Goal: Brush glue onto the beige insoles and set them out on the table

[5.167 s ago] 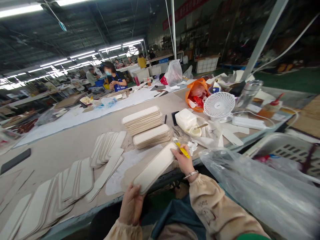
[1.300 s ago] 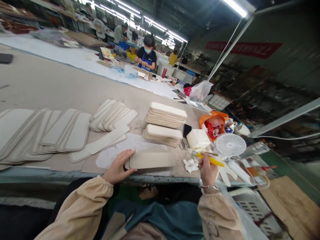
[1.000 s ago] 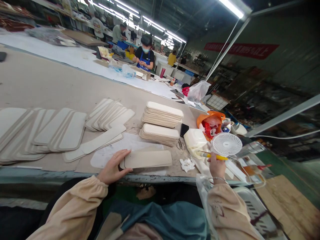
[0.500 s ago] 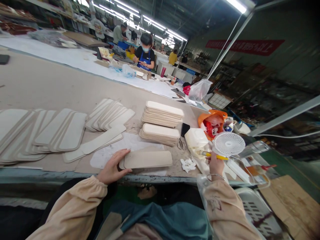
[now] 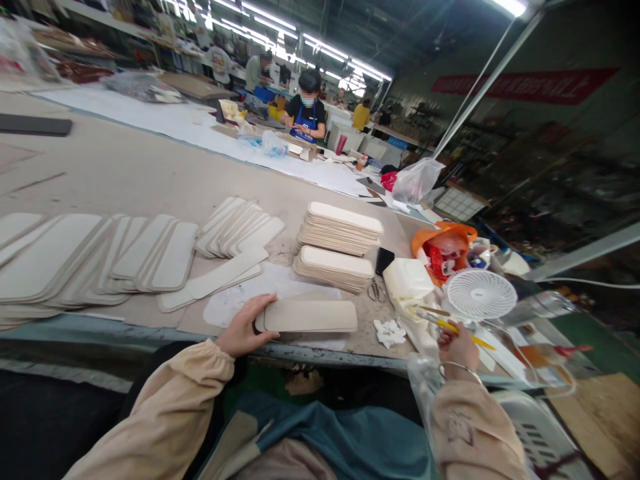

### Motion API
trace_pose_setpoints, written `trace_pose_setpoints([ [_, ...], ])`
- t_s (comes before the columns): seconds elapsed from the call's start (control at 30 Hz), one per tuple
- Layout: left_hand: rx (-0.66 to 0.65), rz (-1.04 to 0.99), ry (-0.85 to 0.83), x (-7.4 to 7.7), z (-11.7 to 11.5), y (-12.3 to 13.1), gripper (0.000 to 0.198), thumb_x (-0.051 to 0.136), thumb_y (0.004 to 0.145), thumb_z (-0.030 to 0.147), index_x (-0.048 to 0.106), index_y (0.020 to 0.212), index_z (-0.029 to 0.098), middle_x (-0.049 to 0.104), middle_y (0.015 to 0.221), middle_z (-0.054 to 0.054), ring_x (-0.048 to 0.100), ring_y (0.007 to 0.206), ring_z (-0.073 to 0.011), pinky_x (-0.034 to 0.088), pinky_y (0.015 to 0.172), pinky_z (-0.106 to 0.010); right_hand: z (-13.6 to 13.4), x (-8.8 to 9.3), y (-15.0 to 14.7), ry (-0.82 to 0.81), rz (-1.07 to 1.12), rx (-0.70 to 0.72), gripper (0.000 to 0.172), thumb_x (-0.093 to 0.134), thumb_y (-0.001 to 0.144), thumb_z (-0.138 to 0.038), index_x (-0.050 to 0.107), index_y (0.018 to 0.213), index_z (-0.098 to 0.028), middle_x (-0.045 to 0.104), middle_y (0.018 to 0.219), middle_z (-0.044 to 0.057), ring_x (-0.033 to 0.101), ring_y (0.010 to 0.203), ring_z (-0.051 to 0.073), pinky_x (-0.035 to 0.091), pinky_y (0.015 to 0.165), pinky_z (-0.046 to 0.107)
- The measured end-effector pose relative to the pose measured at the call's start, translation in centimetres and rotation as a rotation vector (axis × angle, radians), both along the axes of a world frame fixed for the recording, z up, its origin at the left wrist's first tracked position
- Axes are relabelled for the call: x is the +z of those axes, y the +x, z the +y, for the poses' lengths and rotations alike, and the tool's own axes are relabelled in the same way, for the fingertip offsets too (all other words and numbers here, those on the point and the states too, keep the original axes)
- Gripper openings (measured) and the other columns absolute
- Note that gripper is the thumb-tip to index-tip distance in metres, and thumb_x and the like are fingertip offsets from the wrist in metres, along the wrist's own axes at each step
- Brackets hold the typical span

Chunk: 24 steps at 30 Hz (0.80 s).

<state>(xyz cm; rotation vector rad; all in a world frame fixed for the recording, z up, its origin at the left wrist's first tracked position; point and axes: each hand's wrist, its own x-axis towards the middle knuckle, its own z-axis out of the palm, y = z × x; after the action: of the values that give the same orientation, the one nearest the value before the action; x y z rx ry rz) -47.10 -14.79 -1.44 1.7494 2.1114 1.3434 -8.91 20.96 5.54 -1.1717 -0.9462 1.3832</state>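
Observation:
My left hand [image 5: 249,325] grips the left end of a beige rounded panel [image 5: 310,316], thumb on its near edge and fingers on its far edge. At least one more panel shows beneath it, at the table's front edge. My right hand [image 5: 457,350] is closed around a yellow-handled brush [image 5: 447,325] to the right of a white cut-open container [image 5: 407,279]. The brush's tip is hard to make out. A crumpled white wad [image 5: 390,333] lies between the panel and my right hand.
Two neat panel stacks [image 5: 334,268] stand beyond the held panel. Fanned panels [image 5: 150,257] spread to the left. Scissors [image 5: 376,291], a black object [image 5: 385,260], a white fan [image 5: 481,294] and an orange bag [image 5: 443,247] sit at right. A co-worker [image 5: 306,110] works across the tables.
The view has turned slightly left, so things sit further right. My right hand has drawn the brush a little nearer and to the right, away from the container. My left hand keeps its grip.

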Motion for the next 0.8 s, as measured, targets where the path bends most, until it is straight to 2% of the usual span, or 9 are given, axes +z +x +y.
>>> trace_pose_setpoints([
  [0.07, -0.006, -0.006, 0.014, 0.1, 0.0, 0.1, 0.076, 0.071, 0.079, 0.046, 0.04, 0.144, 0.022, 0.057, 0.135, -0.016, 0.053, 0.127, -0.0324, 0.045, 0.107, -0.051, -1.1, 1.2, 0.1, -0.042, 0.087, 0.061, 0.025, 0.058, 0.086, -0.04, 0.051, 0.074, -0.019, 0.033, 0.043, -0.011, 0.027, 0.032, 0.003, 0.025, 0.031, 0.011],
  [0.17, -0.007, -0.016, 0.016, 0.1, 0.1, 0.1, 0.078, 0.071, 0.079, 0.045, 0.037, 0.145, 0.022, 0.057, 0.134, -0.015, 0.053, 0.126, -0.0321, 0.044, 0.107, -0.052, -3.8, 2.7, -0.8, -0.121, 0.37, 0.259, 0.019, 0.061, 0.086, -0.032, 0.052, 0.077, -0.019, 0.034, 0.045, -0.011, 0.033, 0.036, 0.004, 0.031, 0.035, 0.01],
  [0.27, -0.011, -0.048, 0.004, 0.2, 0.1, 0.2, 0.08, 0.071, 0.079, 0.046, 0.035, 0.147, 0.023, 0.057, 0.133, -0.014, 0.052, 0.126, -0.0322, 0.043, 0.108, -0.052, -7.1, 3.3, -3.4, -0.176, 0.584, 0.402, 0.023, 0.069, 0.082, -0.026, 0.049, 0.072, -0.019, 0.035, 0.045, -0.011, 0.037, 0.038, 0.004, 0.033, 0.036, 0.01],
  [0.37, -0.018, -0.08, 0.002, 0.3, 0.0, 0.3, 0.083, 0.072, 0.078, 0.046, 0.033, 0.148, 0.023, 0.056, 0.133, -0.014, 0.051, 0.127, -0.032, 0.042, 0.109, -0.052, -9.9, 3.1, -7.1, -0.227, 0.619, 0.498, 0.023, 0.073, 0.08, -0.026, 0.053, 0.074, -0.019, 0.034, 0.044, -0.011, 0.037, 0.039, 0.004, 0.033, 0.036, 0.01],
  [0.47, -0.032, -0.112, 0.017, 0.4, -0.1, 0.5, 0.089, 0.075, 0.075, 0.046, 0.031, 0.149, 0.022, 0.056, 0.133, -0.015, 0.051, 0.126, -0.0315, 0.041, 0.109, -0.051, -12.2, 2.6, -11.0, -0.216, 0.53, 0.589, 0.022, 0.074, 0.079, -0.033, 0.057, 0.08, -0.019, 0.035, 0.045, -0.011, 0.033, 0.038, 0.004, 0.03, 0.036, 0.011],
  [0.57, -0.043, -0.162, 0.024, 0.3, -0.1, 0.5, 0.096, 0.077, 0.073, 0.046, 0.027, 0.151, 0.021, 0.055, 0.133, -0.015, 0.051, 0.125, -0.0316, 0.04, 0.109, -0.051, -14.7, 1.9, -14.9, -0.134, 0.338, 0.633, 0.025, 0.072, 0.079, -0.041, 0.06, 0.082, -0.019, 0.036, 0.046, -0.011, 0.028, 0.037, 0.004, 0.026, 0.036, 0.013],
  [0.7, -0.056, -0.202, 0.036, 0.2, -0.1, 0.5, 0.101, 0.078, 0.071, 0.045, 0.023, 0.152, 0.021, 0.054, 0.133, -0.016, 0.051, 0.124, -0.0316, 0.04, 0.108, -0.052, -18.4, 0.9, -19.0, 0.038, 0.018, 0.659, 0.034, 0.066, 0.081, -0.052, 0.061, 0.084, -0.018, 0.04, 0.046, -0.008, 0.031, 0.04, 0.006, 0.023, 0.039, 0.018],
  [0.8, -0.054, -0.216, 0.026, 0.2, 0.0, 0.6, 0.102, 0.078, 0.071, 0.045, 0.022, 0.153, 0.021, 0.054, 0.132, -0.015, 0.051, 0.123, -0.0318, 0.04, 0.108, -0.052, -20.5, 0.3, -21.0, 0.095, -0.116, 0.725, 0.039, 0.065, 0.08, -0.056, 0.062, 0.086, -0.017, 0.046, 0.049, -0.006, 0.034, 0.043, 0.008, 0.023, 0.041, 0.021],
])
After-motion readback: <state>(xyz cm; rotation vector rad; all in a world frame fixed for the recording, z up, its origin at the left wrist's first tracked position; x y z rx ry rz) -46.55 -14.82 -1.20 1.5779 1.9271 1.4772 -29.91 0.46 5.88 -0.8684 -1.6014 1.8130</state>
